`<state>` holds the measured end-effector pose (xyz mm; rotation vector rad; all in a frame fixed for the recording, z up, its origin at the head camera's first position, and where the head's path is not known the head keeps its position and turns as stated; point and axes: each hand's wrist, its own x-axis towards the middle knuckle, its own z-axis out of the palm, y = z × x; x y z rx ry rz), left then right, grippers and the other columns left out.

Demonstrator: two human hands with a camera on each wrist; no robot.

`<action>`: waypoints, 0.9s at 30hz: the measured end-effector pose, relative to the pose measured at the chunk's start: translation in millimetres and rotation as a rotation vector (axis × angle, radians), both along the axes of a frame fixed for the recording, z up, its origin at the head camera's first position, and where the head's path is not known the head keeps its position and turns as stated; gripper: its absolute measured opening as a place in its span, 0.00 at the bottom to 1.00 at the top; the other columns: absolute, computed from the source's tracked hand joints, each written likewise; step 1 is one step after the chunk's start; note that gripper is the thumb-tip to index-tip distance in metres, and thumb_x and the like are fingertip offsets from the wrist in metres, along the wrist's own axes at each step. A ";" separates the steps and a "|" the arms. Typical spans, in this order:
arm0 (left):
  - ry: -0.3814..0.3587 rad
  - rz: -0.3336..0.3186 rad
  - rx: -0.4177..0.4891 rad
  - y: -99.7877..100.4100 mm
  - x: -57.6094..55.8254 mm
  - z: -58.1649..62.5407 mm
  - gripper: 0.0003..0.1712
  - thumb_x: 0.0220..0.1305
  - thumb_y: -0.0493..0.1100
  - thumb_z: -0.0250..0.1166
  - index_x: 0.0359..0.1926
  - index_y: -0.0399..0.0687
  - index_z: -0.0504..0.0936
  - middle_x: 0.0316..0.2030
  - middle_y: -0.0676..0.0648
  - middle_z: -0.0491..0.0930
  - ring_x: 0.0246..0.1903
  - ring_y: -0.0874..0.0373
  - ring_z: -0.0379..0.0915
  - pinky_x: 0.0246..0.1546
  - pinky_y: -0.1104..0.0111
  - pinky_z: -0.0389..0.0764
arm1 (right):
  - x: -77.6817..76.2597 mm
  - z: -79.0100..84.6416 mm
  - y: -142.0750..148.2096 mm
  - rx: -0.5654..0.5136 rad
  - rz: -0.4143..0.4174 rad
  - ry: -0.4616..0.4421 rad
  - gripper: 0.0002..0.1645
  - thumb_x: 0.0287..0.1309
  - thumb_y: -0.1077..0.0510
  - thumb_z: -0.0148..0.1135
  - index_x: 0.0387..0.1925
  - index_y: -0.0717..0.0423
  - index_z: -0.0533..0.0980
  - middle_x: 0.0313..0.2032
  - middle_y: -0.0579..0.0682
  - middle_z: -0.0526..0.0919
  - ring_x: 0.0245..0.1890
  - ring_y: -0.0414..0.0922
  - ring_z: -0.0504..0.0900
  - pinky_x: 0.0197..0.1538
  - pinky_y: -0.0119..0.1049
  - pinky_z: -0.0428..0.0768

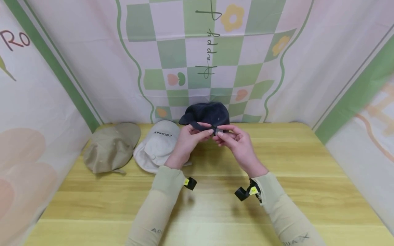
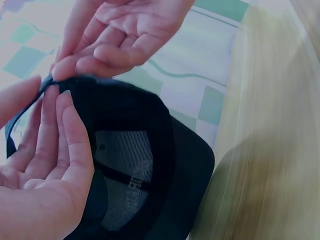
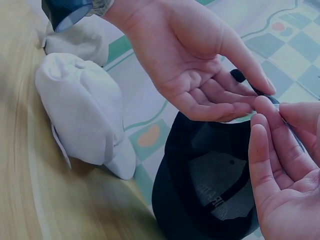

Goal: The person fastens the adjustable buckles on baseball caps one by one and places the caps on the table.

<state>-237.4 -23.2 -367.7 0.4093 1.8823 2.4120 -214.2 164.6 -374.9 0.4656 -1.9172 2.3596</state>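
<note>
A dark navy cap [image 1: 207,112] is held at its back strap [image 1: 198,126] by both hands, its hollow inside showing in both wrist views. My left hand [image 1: 190,140] pinches the strap between thumb and fingers. Close beside it, my right hand [image 1: 239,143] pinches the strap's other part, near a small greyish buckle [image 1: 217,132]. The fingertips of the two hands almost meet. In the left wrist view the cap's brim [image 2: 192,165] points away from the hands. Fingers partly hide the strap joint.
Left of the hands, a light grey cap [image 1: 163,140] with dark lettering lies on the wooden table [image 1: 295,164]. Farther left lies a khaki cap [image 1: 112,147]. A patterned curtain [image 1: 215,51] hangs behind the table, and printed cloth walls flank both sides.
</note>
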 end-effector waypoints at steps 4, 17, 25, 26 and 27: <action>-0.017 -0.018 0.018 -5.6 -0.2 0.4 0.10 0.68 0.37 0.70 0.45 0.33 0.87 0.35 0.42 0.87 0.36 0.51 0.85 0.49 0.53 0.83 | -0.5 1.0 2.0 0.009 -0.006 0.002 0.13 0.70 0.65 0.63 0.53 0.65 0.78 0.36 0.55 0.88 0.38 0.46 0.87 0.42 0.38 0.85; 0.042 0.005 -0.032 -2.9 -0.8 -1.4 0.10 0.67 0.36 0.70 0.43 0.30 0.87 0.33 0.42 0.87 0.33 0.55 0.85 0.44 0.59 0.85 | -0.9 1.6 1.5 0.014 0.005 -0.005 0.14 0.69 0.65 0.63 0.53 0.66 0.78 0.36 0.55 0.88 0.40 0.50 0.87 0.42 0.37 0.85; 0.024 -0.005 -0.018 -0.8 0.9 -2.3 0.10 0.66 0.34 0.70 0.43 0.28 0.86 0.33 0.42 0.87 0.33 0.55 0.85 0.44 0.60 0.85 | 1.1 2.7 -1.6 -0.017 0.048 -0.047 0.15 0.75 0.62 0.57 0.57 0.67 0.76 0.39 0.55 0.86 0.40 0.47 0.85 0.43 0.35 0.83; 0.024 -0.004 -0.017 -0.9 0.8 -2.5 0.10 0.66 0.34 0.70 0.43 0.28 0.86 0.33 0.42 0.87 0.34 0.54 0.85 0.44 0.60 0.85 | 1.5 2.8 -1.4 -0.028 0.053 -0.056 0.15 0.76 0.62 0.54 0.57 0.67 0.76 0.39 0.55 0.86 0.40 0.47 0.85 0.43 0.35 0.83; 0.025 -0.003 -0.017 -0.9 0.7 -2.8 0.10 0.66 0.34 0.70 0.43 0.28 0.86 0.32 0.42 0.87 0.34 0.52 0.85 0.43 0.60 0.85 | 1.9 2.8 -1.2 -0.038 0.055 -0.063 0.15 0.77 0.62 0.52 0.57 0.66 0.76 0.39 0.55 0.86 0.39 0.47 0.85 0.43 0.35 0.83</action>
